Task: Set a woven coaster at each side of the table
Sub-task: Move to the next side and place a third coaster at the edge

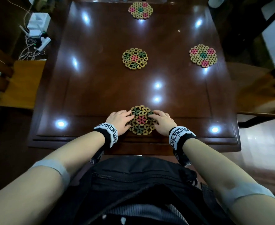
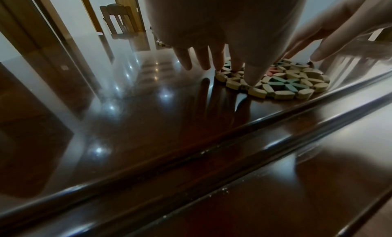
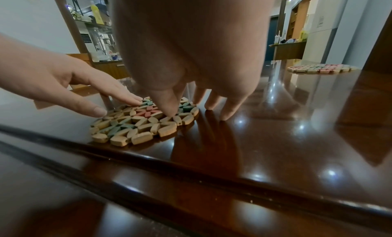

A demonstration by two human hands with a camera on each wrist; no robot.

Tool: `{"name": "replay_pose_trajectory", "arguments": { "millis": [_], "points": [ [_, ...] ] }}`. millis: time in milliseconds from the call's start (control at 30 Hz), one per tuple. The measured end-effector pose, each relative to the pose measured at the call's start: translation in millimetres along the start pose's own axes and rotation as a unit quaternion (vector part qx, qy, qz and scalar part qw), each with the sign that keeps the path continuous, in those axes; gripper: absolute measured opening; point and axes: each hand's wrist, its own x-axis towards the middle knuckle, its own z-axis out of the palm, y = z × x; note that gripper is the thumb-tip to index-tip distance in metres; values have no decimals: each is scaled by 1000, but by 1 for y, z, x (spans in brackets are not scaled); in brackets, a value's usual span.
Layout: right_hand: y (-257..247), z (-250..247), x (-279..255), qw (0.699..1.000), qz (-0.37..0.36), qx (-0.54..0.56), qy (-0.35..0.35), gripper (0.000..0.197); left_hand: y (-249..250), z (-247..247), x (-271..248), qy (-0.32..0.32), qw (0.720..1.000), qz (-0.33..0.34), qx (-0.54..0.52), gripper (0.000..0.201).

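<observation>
A round woven coaster (image 1: pixel 141 121) (image 2: pixel 292 83) (image 3: pixel 135 125) with a pink flower centre lies flat at the near edge of the dark wooden table (image 1: pixel 101 95). My left hand (image 1: pixel 120 120) (image 2: pixel 222 63) touches its left rim with straight fingers and thumb tip. My right hand (image 1: pixel 162 121) (image 3: pixel 186 106) touches its right side; the thumb rests on the coaster and the outer fingers on the table. Three more coasters lie on the table: one at the centre (image 1: pixel 134 58), one at the right side (image 1: pixel 203 56) (image 3: pixel 320 68), one at the far side (image 1: pixel 140 10).
A chair with a yellow seat (image 1: pixel 19 82) stands at the table's left, another chair (image 1: pixel 255 88) at its right. A power strip with cables (image 1: pixel 37 34) lies on the floor at far left. A black bag (image 1: pixel 141 184) hangs at my waist.
</observation>
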Motion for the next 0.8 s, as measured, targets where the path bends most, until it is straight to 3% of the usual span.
{"name": "replay_pose_trajectory", "arguments": {
  "millis": [800],
  "points": [
    [-3,5,-9,1000,11,11,-19,60,1,-2,-5,-34,999,-20,-2,53]
  ]
}}
